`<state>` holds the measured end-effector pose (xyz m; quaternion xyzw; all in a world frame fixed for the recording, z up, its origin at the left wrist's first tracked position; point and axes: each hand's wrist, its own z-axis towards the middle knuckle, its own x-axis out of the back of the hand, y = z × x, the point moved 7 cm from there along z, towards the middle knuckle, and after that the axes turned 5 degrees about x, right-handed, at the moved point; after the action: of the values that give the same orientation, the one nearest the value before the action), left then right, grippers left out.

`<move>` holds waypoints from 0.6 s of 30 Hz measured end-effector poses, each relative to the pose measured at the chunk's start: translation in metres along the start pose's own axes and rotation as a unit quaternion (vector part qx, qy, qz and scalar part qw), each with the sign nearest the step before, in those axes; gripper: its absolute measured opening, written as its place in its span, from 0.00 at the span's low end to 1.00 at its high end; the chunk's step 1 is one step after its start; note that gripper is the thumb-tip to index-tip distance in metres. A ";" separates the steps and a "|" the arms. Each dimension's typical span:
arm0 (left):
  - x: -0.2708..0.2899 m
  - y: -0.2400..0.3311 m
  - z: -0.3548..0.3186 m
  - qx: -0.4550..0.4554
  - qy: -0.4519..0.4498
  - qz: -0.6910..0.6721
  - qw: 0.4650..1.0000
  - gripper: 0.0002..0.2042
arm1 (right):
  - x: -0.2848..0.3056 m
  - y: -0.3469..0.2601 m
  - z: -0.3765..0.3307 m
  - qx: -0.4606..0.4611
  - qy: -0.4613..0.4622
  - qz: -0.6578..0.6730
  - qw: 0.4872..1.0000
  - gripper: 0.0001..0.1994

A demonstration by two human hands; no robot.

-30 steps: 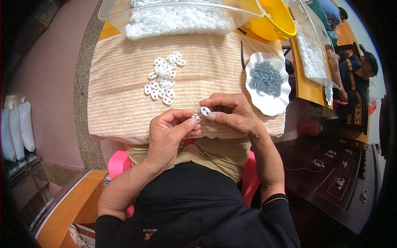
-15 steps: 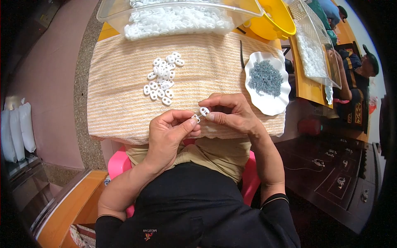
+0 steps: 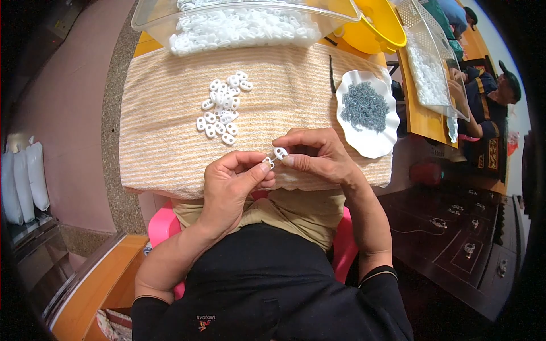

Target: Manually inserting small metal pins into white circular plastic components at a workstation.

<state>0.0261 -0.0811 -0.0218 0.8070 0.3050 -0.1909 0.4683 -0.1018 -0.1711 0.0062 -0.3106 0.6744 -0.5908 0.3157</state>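
Observation:
My left hand (image 3: pixel 227 181) pinches a small white plastic piece (image 3: pixel 268 163) with loop-like holes between thumb and forefinger. Close beside it, my right hand (image 3: pixel 319 158) grips a white oval plastic piece (image 3: pixel 280 153) with two holes, thumb below and fingers above. Whether the two pieces touch is too small to tell. Both hands are over the near edge of a striped cloth (image 3: pixel 284 96). Left of centre on the cloth lies a loose pile of similar white two-holed pieces (image 3: pixel 228 102). Small grey-blue pieces (image 3: pixel 365 108) are heaped on a white wavy-rimmed plate (image 3: pixel 372 149) at the right.
A clear plastic bin (image 3: pixel 153 27) full of white pieces stands at the far edge, with a yellow basin (image 3: pixel 392 40) beside it. A thin black strip (image 3: pixel 332 74) lies near the plate. At right, a co-worker in a dark cap (image 3: pixel 510 82) sits by another bin (image 3: pixel 455 111).
My hands and the pieces in them stay almost still. At the right, the co-worker's arms have shifted a little beside the other bin.

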 end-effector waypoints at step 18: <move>0.003 -0.003 0.000 -0.003 0.013 -0.001 1.000 0.07 | -0.001 -0.031 -0.002 0.170 0.101 -0.550 0.811 0.13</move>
<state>0.0262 -0.0789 -0.0258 0.8078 0.3126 -0.1795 0.4664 -0.1013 -0.1721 0.0374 -0.5092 0.3078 -0.7993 -0.0844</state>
